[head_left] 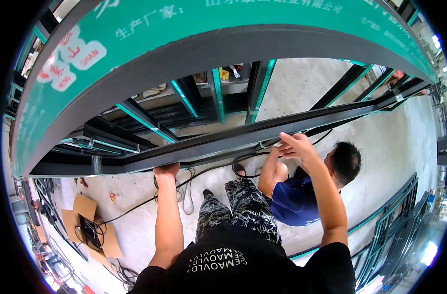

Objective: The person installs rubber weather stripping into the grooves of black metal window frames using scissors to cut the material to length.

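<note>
A large dark grey metal frame (223, 139), like a window or door frame, stands upright in front of me, its upper face covered in green protective film (184, 19). My left hand (167, 170) grips the frame's near lower edge at left, its fingers hidden beneath the profile. Further right, my right hand (297, 146) is raised beside the same edge, index finger stretched toward it and the other fingers loosely bent, with nothing visible in it. A squatting co-worker in a dark blue shirt (294, 201) has a forearm up close to my right hand; that person's fingers are partly hidden.
Black cables (194, 176) trail over the pale concrete floor (380, 147). At lower left lies an opened cardboard box (108, 240) with a black coil inside. More green-and-black frames (390, 220) lie at right, and several dark profiles (184, 100) rest beyond the frame.
</note>
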The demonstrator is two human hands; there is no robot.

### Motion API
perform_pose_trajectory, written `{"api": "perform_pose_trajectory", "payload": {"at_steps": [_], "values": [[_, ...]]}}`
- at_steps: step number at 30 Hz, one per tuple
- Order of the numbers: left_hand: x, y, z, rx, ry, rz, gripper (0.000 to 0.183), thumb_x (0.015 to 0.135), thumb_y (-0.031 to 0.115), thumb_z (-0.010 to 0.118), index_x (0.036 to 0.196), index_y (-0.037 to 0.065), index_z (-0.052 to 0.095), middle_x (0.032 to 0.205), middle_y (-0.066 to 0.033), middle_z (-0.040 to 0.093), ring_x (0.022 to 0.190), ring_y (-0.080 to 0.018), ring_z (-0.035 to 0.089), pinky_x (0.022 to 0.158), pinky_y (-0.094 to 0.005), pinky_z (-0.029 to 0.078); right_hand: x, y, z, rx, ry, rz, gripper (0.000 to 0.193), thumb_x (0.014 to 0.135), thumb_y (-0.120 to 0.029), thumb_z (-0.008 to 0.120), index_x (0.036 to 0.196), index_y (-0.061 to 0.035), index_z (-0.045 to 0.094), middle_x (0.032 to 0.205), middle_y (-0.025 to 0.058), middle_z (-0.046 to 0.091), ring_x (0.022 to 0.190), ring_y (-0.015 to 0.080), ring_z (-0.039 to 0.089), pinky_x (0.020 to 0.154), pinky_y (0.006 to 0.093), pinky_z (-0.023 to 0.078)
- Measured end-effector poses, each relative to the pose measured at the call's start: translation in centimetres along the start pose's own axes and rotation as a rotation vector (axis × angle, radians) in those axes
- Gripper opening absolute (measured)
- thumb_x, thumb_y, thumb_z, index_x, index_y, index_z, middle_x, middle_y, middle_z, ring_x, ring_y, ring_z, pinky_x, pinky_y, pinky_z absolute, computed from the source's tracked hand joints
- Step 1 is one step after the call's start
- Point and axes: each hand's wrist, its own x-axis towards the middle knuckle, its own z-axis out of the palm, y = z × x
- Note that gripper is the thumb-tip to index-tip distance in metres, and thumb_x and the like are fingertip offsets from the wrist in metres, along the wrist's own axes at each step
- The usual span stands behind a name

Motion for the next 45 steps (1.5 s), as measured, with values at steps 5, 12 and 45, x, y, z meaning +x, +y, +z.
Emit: {"api": "perform_pose_trajectory", "payload": {"at_steps": [5, 12, 45], "values": [[-0.5, -0.2, 1.2, -0.026, -0.009, 0.046, 0.039, 0.098, 0.031, 0.040, 0.112, 0.007, 0.068, 0.117, -0.0122, 0.068, 0.112, -0.0310, 0.061, 0.107, -0.0489, 0.042, -0.8, -1.5, -2.1, -0.028, 0.139, -0.389, 0.025, 0.093, -0.023, 0.066, 0.098, 0.0006, 0.065, 0.083, 0.0086, 0.070, 0.071, 0.0133, 0.067, 0.063, 0.0241, 0.054], [-0.3, -2.0, 4.2, -0.010, -0.030, 0.066, 0.038, 0.098, 0.030, 0.042, 0.112, 0.007, 0.068, 0.118, -0.0131, 0.067, 0.113, -0.0321, 0.061, 0.104, -0.0504, 0.045, 1.2, -6.1, -4.1, -0.783, 0.697, -0.933, 0.024, 0.088, -0.024, 0.067, 0.095, -0.0012, 0.067, 0.087, 0.0148, 0.067, 0.079, 0.0279, 0.065, 0.070, 0.0365, 0.051], [-3.6, -3.0, -1.0, -0.446, -0.009, 0.140, 0.054, 0.093, 0.053, 0.038, 0.108, 0.009, 0.066, 0.112, -0.0137, 0.066, 0.102, -0.0310, 0.062, 0.094, -0.0498, 0.048, 12.6, -7.4, -7.4, -1.274, -0.477, -0.135, 0.076, 0.098, -0.062, 0.035, 0.111, 0.0050, 0.067, 0.102, 0.0212, 0.070, 0.098, 0.0315, 0.064, 0.089, 0.0388, 0.047]]}}
